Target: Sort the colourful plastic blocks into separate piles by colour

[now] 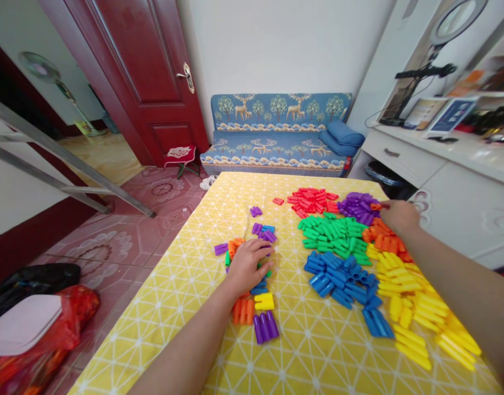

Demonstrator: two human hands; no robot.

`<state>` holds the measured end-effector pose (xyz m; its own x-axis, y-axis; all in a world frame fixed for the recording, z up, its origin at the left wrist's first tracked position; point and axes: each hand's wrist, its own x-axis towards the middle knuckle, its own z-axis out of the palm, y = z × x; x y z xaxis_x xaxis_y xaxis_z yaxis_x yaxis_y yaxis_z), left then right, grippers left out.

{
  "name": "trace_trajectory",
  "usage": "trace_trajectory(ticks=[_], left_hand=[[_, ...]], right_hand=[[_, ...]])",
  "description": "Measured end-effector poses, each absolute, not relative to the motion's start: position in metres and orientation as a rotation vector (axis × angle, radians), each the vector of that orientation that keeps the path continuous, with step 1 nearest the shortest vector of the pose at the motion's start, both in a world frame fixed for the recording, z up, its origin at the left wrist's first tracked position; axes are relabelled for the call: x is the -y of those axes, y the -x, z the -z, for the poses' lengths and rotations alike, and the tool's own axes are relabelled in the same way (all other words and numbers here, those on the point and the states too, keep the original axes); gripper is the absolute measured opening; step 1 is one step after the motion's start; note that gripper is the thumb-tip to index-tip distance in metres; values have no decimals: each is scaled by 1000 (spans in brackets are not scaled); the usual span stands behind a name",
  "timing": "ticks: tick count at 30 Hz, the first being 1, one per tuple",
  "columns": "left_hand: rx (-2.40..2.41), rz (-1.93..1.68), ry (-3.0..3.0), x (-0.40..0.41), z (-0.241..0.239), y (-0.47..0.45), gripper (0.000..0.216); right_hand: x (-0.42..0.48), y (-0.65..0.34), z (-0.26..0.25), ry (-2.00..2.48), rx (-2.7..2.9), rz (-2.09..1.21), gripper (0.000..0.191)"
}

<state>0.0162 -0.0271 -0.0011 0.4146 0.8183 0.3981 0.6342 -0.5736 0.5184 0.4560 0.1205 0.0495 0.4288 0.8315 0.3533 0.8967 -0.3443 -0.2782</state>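
Note:
My left hand (247, 263) rests over a small mixed group of plastic building blocks, its fingers loosely curved and apart; part of that group is hidden beneath it. Around it lie a purple block (266, 327), a yellow block (264, 301) and an orange block (243, 311). Over on the right, my right hand (401, 217) has its fingertips together at an orange building block (375, 207), beside the purple pile (357, 207). Below that hand spreads the orange pile (386, 240).
Red (312, 201), green (334, 235), blue (345, 280) and yellow piles (412, 296) of blocks lie on the yellow patterned tablecloth (173, 307). Behind the table stands a blue sofa (272, 145); a white cabinet (462, 214) is at right. A metal ladder-like frame (107, 189) stands at left.

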Motion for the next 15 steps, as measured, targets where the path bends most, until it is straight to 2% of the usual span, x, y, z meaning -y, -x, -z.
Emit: trace_trajectory(ticks=[5,8,11,15], left_hand=[[-1260,-918,-2401,28,-2,-17,31],[-1253,-924,-2405,28,-3,-17,31],[-1251,-939,-2401,29,-2,-17,30],[-1235,-937,-2398,29,-1,-17,30]], right_hand=[[-105,-442,-63,2264,1452,215,36],[-82,-397,-67,1905,1482,149,32],[-38,-324,-62,1449,1547,-103,22],[18,-244,-46,1184,1694,-361,17]])
